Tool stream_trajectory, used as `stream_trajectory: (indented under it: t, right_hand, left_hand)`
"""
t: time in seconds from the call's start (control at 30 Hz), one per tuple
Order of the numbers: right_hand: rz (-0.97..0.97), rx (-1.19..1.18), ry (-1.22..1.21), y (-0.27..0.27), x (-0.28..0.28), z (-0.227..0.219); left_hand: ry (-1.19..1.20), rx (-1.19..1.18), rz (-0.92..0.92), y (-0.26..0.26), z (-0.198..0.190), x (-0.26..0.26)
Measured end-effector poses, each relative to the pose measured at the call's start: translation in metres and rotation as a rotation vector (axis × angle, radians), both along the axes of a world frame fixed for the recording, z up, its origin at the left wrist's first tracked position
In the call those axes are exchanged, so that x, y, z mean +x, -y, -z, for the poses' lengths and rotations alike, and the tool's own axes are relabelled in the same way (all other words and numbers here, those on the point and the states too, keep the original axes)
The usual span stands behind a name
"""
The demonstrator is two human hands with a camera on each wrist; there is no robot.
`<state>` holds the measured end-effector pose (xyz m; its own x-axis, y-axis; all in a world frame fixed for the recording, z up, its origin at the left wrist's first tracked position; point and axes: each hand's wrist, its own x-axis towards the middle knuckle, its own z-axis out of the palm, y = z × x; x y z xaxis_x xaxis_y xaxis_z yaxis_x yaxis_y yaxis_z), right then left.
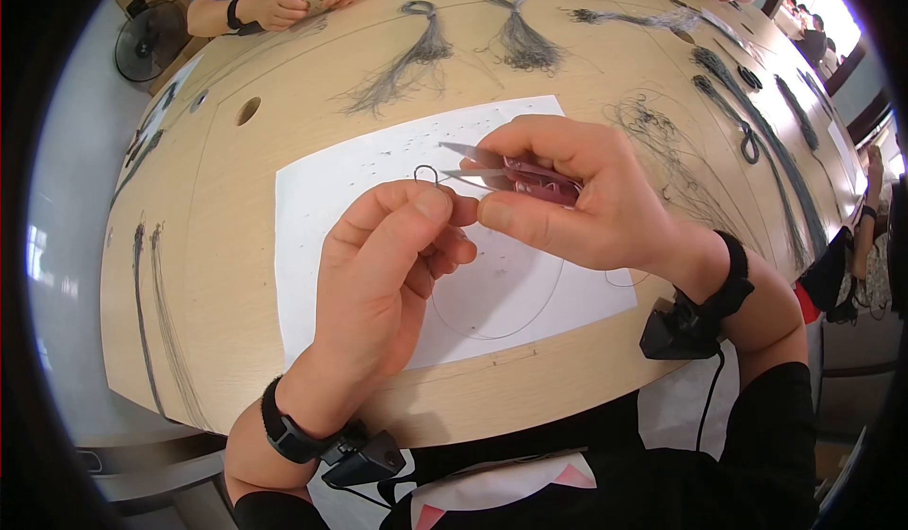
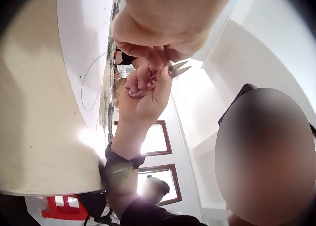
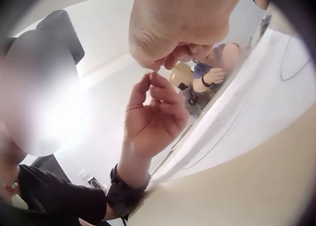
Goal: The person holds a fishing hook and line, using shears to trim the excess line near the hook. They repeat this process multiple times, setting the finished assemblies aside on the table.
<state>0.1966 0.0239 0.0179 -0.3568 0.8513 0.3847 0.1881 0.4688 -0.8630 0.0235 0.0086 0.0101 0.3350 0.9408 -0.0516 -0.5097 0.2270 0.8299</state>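
My left hand [image 1: 374, 256] pinches a small dark cord loop [image 1: 417, 173] between thumb and forefinger, the loop standing up above the fingertips. A long thin strand [image 1: 494, 338] curves below that hand over the white paper [image 1: 317, 246]. My right hand [image 1: 591, 185] grips small thread snips [image 1: 544, 182] with pinkish handles, their two pointed blades apart and aimed left. The lower blade's tip is right beside the loop. In the left wrist view the snips' blades [image 2: 180, 69] poke out past the fingers. The left fingers hide the loop's lower end.
Dark clippings [image 1: 378, 152] dot the paper. Looped cord bundles [image 1: 520, 38] lie farther back, and loose tangled strands [image 1: 662, 142] are on the right. Long dark cords [image 1: 766, 142] run along the table's right side. Another person's hands [image 1: 284, 8] work across the table.
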Motion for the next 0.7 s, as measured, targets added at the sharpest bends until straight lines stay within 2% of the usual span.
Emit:
stream_trajectory:
  t: [0.13,0.27,0.33,0.43,0.7]
  right_hand:
    - [-0.058,0.094,0.108,-0.002,0.003,0.004]
    - [-0.030,0.108,0.008,-0.002,-0.002,0.010]
    - [-0.027,0.272,0.032,-0.003,-0.003,0.012]
    - [-0.006,0.370,0.045,-0.005,-0.004,0.014]
    - [0.032,0.370,0.102,-0.003,-0.005,0.010]
  left_hand:
    - [0.026,-0.030,0.035,0.000,0.000,-0.001]
    - [0.017,-0.043,0.053,0.000,0.003,-0.001]
    - [0.000,-0.061,0.067,0.000,0.003,0.000]
    - [-0.065,-0.042,0.040,0.002,0.002,0.002]
    - [-0.005,-0.014,0.055,-0.001,0.002,0.000]
